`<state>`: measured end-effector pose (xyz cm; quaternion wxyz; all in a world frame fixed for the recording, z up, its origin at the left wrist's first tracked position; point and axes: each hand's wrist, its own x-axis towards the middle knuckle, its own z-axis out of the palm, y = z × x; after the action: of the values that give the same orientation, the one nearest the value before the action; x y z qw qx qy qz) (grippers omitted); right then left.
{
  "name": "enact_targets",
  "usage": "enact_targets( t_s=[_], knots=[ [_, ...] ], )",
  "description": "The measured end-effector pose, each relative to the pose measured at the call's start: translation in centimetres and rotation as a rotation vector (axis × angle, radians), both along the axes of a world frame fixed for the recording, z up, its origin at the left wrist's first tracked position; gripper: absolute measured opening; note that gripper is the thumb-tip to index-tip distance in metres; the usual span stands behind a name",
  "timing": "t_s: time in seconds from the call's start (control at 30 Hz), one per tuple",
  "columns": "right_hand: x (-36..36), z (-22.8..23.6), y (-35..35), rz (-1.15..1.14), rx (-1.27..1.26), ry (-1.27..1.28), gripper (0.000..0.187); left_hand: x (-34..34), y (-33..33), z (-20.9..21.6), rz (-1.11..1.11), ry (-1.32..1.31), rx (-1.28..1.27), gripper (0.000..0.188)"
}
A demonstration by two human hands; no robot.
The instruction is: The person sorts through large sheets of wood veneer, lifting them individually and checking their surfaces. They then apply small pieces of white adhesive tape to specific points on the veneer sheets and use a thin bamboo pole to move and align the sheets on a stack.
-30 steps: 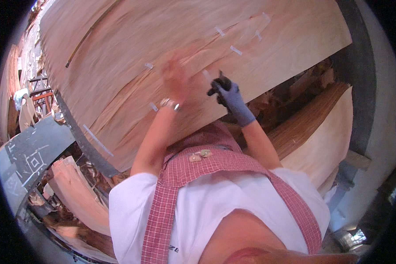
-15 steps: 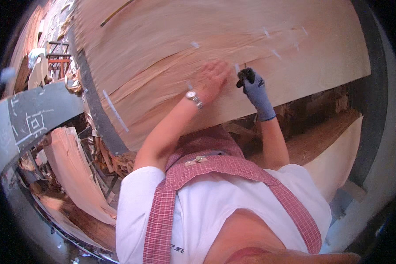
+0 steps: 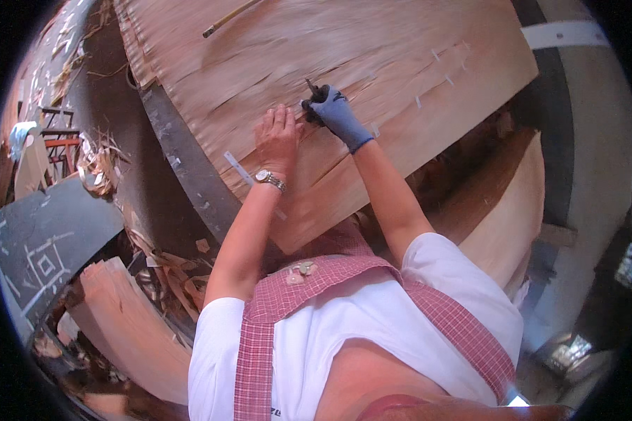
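Observation:
A wide, pale brown wood veneer sheet (image 3: 372, 56) with wavy, split grain lies before me. My left hand (image 3: 277, 137), bare with a wristwatch, rests flat on it, fingers extended, near a long white tape strip (image 3: 239, 168) at the sheet's left edge. Just to the right, my right hand (image 3: 332, 114) wears a blue-grey glove with dark fingertips. Its fingers close round a small thin-bladed tool (image 3: 310, 85), whose narrow tip sticks out over the veneer; the rest of the tool is hidden in the grip.
Short tape pieces (image 3: 418, 102) dot the right part of the sheet. A thin yellowish stick (image 3: 232, 18) lies at the far side. Stacked veneer (image 3: 133, 330) and wood scraps (image 3: 98, 165) sit at the left, by a grey board with chalk marks (image 3: 45, 242). More veneer (image 3: 502, 210) curves below the right edge.
Both hands have moved left along the sheet, and the right hand with its tool is closer to the left hand. My view has turned, so the sheet appears more tilted.

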<state>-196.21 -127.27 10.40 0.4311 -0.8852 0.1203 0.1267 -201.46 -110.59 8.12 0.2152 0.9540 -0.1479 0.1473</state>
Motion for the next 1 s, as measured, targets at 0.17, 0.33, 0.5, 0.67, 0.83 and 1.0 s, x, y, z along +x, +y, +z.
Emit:
enact_targets(
  t_s=[0.17,0.33,0.5,0.67,0.83,1.0],
  knots=[
    [-1.2,3.7,1.3,-0.039,-0.638,0.03,0.064,-0.1,2.1,0.5,-0.047,0.116,-0.12,0.046],
    [-4.4,0.0,-0.2,-0.229,-0.445,-0.11,0.067,-3.9,9.1,3.2,-0.237,0.123,-0.127,0.08],
    [-7.0,3.5,6.4,-0.525,-0.367,-0.341,0.04,-4.2,12.1,0.3,-0.233,0.186,0.077,0.081],
    [-14.3,-0.7,16.7,-0.425,-0.606,-0.526,0.032,1.4,16.5,2.8,-0.363,0.3,-0.085,0.072],
    [-13.3,0.1,18.4,-0.465,-0.586,-0.541,0.03,16.3,24.8,2.7,-0.24,0.085,0.057,0.067],
    [-3.3,5.2,23.0,-0.568,-0.464,-0.672,0.025,38.4,32.6,0.6,-0.011,0.093,0.333,0.069]
  ],
)
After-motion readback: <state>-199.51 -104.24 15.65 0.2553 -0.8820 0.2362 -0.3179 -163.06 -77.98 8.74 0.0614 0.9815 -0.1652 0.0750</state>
